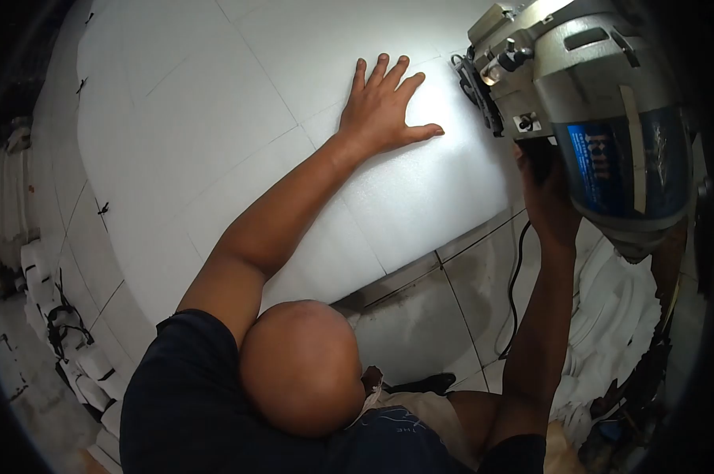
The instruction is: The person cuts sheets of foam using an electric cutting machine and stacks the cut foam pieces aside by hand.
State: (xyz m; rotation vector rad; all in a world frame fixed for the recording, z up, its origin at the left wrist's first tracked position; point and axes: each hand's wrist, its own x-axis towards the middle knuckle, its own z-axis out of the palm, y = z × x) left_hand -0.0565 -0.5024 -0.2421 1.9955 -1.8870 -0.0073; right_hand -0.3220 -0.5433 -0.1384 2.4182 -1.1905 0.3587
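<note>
My left hand (382,112) lies flat with its fingers spread on a wide white sheet (238,134), which looks soft and thin. At the right, my right hand (550,201) is closed round the dark handle of a fabric cutting machine (594,87), its fingers partly hidden by the machine. The machine has a large grey and blue motor housing with a blue label. It stands at the right end of the sheet, a short way from my left thumb. Light falls on the sheet between hand and machine. The machine's blade cannot be made out.
A black cable (518,292) hangs below the machine. White folded material (610,316) is heaped at the lower right. Tied white bundles (96,359) lie along the left. A tiled floor (420,332) shows beyond the sheet's near edge. The top of a head (301,367) shows at the bottom.
</note>
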